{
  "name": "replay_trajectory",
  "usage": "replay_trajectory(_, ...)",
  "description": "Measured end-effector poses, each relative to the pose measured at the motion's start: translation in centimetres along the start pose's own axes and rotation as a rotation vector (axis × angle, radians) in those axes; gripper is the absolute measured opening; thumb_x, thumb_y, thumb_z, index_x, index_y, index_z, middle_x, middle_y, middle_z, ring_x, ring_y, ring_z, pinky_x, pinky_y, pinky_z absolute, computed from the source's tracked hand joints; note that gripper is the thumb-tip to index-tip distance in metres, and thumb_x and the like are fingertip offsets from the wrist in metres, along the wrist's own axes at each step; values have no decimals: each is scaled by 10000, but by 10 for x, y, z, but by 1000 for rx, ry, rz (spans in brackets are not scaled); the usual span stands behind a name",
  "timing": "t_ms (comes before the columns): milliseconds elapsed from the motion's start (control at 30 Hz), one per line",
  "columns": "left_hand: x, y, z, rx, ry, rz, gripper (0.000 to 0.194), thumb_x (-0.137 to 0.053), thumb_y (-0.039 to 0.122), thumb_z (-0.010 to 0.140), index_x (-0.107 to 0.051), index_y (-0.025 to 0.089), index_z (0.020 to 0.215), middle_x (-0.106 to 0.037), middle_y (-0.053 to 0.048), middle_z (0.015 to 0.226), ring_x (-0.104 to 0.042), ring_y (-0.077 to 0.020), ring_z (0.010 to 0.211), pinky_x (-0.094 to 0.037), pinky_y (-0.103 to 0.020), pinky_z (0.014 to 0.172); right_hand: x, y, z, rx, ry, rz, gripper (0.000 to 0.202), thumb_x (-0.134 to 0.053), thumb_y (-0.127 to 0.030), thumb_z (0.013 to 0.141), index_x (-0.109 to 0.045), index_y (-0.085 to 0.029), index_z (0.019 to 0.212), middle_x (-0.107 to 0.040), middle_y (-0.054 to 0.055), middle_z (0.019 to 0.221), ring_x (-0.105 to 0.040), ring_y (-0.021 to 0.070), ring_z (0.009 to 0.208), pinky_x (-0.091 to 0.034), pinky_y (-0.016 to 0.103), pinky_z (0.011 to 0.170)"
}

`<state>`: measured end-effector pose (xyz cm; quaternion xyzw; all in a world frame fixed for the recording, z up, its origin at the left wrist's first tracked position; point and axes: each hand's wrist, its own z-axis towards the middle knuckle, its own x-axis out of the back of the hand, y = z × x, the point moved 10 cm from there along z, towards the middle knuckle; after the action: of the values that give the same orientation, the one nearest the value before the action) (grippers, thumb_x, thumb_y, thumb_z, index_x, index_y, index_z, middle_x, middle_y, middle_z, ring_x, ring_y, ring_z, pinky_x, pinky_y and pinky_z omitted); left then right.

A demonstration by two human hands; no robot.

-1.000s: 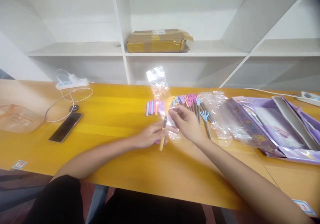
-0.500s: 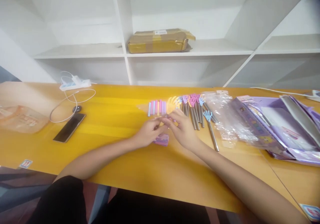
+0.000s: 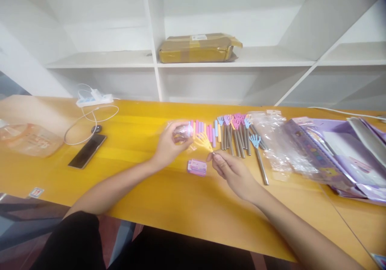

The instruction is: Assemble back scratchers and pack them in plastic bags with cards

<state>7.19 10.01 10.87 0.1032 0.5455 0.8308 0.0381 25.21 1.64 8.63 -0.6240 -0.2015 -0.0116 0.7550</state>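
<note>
My right hand point(image 3: 230, 169) pinches a back scratcher by its metal handle, near the yellow hand-shaped head point(image 3: 203, 142). That head points up and left toward my left hand point(image 3: 171, 143). The left fingers and thumb curl around a crinkled clear plastic bag point(image 3: 182, 132); its contents are hard to make out. Just beyond lie short pastel sticks point(image 3: 210, 132) in a row, partly hidden by the left hand. A small purple packet point(image 3: 197, 168) rests below, between the hands. To the right, several back scratchers point(image 3: 237, 133) with coloured heads lie together, and a blue-headed one point(image 3: 259, 161) lies nearer me.
Clear plastic bags point(image 3: 277, 145) and an open purple box point(image 3: 331, 169) occupy the right side. A phone point(image 3: 87, 151), white cable, power strip point(image 3: 95, 100) and orange bag point(image 3: 30, 140) are on the left. A taped carton point(image 3: 199, 48) sits on the shelf behind.
My hands were together over the middle; they have separated. The left moved left and up to the clear bag. The right moved slightly right and down, now showing the yellow-headed back scratcher.
</note>
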Motion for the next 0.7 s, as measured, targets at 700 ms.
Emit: replay_trajectory(700,-19,-8,-10,243,-57,-526,415,-842,351,881,-695,195,1237,-801,-125,1192,-749,-273,1185,-596,-454,1053,13,17,2,75,84,-298,440,-393,-518,1108,-701,-212,1036,-628,7,723,-577,154,657,-454,294,692)
